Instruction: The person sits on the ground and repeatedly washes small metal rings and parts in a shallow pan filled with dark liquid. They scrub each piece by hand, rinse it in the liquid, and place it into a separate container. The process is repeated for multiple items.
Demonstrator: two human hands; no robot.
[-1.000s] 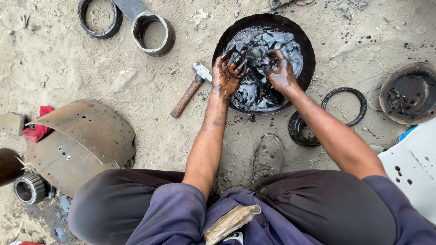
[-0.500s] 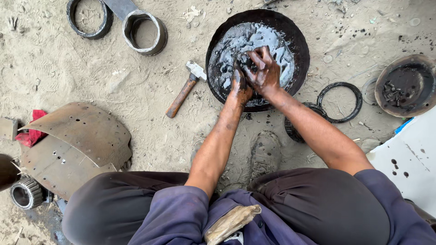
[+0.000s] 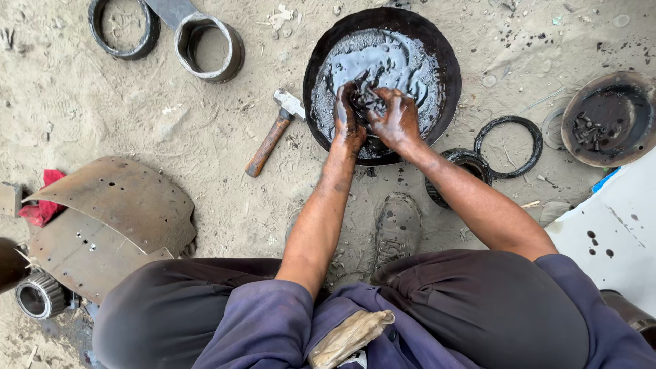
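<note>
We look down on our own two hands working in a round black pan (image 3: 447,75) of dark, oily liquid at the upper centre of the frame. Our left hand (image 3: 347,117) and right hand (image 3: 396,117) meet over a small blackened part (image 3: 366,101), the fingers of both curled around it. What the part is we cannot make out, coated as it is in the same black grease that covers our hands to the wrists.

The pan sits on sandy ground (image 3: 137,123) stained with dark drips. Just left of it lies a hammer (image 3: 275,132) with a worn wooden handle and a grey metal head. At the upper left, a black rubber ring (image 3: 98,27) is cut off by the frame's top edge, beside a heavy steel ring (image 3: 229,51) on a flat arm.

To the right of the pan a thin black ring (image 3: 530,154) lies flat, touching a thicker dark ring (image 3: 475,164) half hidden behind our right forearm. At the right edge, a rusty shallow dish (image 3: 639,85) holds small greasy pieces too dark to identify. Below it a white panel (image 3: 615,232) spotted with black drops runs out of the frame, a sliver of blue showing at its upper edge.

At the left, curved rusted metal plates (image 3: 116,212) with small holes overlap, a red rag (image 3: 44,205) tucked behind them and a ribbed steel bearing (image 3: 39,295) at the lower left corner. A muddy boot (image 3: 396,222) shows between our dark-trousered knees.
</note>
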